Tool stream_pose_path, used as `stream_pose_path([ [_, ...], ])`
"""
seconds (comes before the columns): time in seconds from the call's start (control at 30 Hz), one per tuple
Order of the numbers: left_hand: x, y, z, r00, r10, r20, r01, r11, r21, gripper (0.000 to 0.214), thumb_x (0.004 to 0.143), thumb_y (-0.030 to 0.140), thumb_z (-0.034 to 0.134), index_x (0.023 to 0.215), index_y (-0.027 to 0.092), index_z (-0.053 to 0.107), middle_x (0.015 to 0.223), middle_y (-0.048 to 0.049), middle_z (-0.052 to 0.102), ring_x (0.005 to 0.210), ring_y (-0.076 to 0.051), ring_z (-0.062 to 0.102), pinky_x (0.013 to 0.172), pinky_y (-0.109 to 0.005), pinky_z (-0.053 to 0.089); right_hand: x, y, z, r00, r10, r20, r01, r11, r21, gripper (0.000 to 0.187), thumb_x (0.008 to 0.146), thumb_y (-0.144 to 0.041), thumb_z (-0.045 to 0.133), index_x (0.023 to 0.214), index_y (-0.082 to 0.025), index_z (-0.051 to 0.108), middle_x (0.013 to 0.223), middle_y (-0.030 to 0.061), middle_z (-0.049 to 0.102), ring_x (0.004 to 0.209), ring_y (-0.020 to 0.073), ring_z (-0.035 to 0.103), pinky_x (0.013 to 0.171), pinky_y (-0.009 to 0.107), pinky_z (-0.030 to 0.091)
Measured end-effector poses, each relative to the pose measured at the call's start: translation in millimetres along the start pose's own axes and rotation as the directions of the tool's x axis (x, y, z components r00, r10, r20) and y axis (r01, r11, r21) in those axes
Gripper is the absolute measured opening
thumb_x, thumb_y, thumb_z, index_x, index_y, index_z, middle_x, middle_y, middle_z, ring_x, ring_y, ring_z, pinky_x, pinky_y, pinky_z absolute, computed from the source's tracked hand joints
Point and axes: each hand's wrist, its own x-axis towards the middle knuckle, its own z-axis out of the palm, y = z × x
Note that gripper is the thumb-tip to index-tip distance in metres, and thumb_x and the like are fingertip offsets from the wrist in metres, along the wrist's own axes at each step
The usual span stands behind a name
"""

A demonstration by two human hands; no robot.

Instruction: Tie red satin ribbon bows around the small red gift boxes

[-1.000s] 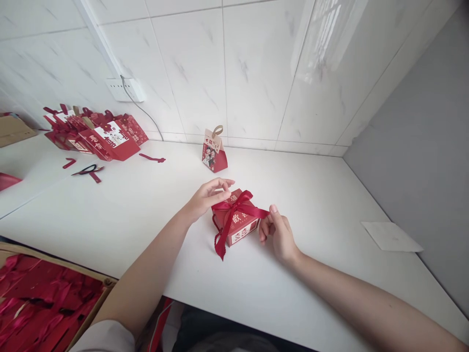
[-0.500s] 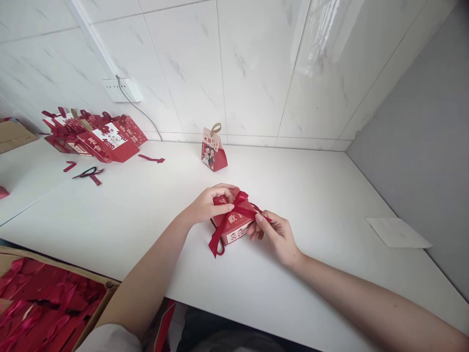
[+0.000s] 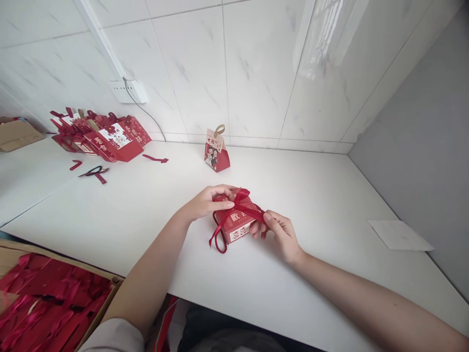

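On a white table (image 3: pixel 315 188), hands (image 3: pixel 284 237) at red box (image 3: pixel 234 225), ribbon (image 3: pixel 249 209) (bow-tied)

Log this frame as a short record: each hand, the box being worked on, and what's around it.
Left hand: thumb at the ribbon knot; grip unclear
Right hand: pinching a ribbon tail
Red box: on the white table, bow on top
Behind it: small peaked box, upright
Far left: scissors, pile of red packaging
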Motion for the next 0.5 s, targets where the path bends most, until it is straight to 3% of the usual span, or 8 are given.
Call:
stream_pose_path([
  [0.13,-8,1,-19.1,0.997,-0.075,0.020,0.076,0.995,-0.064,0.021,0.082,0.037,0.070,0.085,0.017,0.064,0.141,-0.0107,0.055,0.128,-0.033,0.053,0.107,-0.049,0.038,5,-1,-5,0.998,0.017,-0.066,-0.018,1.000,-0.007,0.057,0.099,-0.054,0.038,0.065,-0.019,0.065,0.067,0.0055,0.069,0.056,0.0162,0.061,0.054,0.029,0.044],
  [0.33,-14,-3,-32.9,0.997,-0.027,0.072,0.035,0.993,-0.114,0.026,0.078,0.032,0.075,0.096,0.020,0.062,0.149,-0.0090,0.047,0.139,-0.033,0.041,0.108,-0.047,0.038,9,7,-5,0.986,0.080,-0.144,-0.076,0.997,0.032,0.052,0.098,-0.053,0.043,0.060,-0.020,0.055,0.054,0.0027,0.062,0.052,0.0154,0.056,0.052,0.028,0.043],
  [0.43,-13,-5,-29.4,0.992,-0.001,0.126,0.018,0.991,-0.130,0.032,0.078,0.032,0.075,0.103,0.021,0.061,0.148,-0.0092,0.048,0.136,-0.031,0.045,0.107,-0.044,0.038,10,2,-8,0.981,0.041,-0.190,-0.042,0.999,0.000,0.041,0.097,-0.051,0.047,0.073,-0.020,0.057,0.064,0.0012,0.063,0.053,0.0140,0.057,0.052,0.027,0.044],
  [0.5,-11,-7,-25.7,0.991,-0.013,0.136,0.031,0.991,-0.128,0.031,0.080,0.036,0.074,0.104,0.021,0.061,0.143,-0.0098,0.053,0.131,-0.030,0.050,0.103,-0.041,0.041,13,-10,-13,0.955,-0.083,-0.284,0.067,0.996,-0.067,0.027,0.095,-0.048,0.053,0.087,-0.023,0.059,0.081,0.0008,0.065,0.061,0.0137,0.061,0.052,0.025,0.047],
])
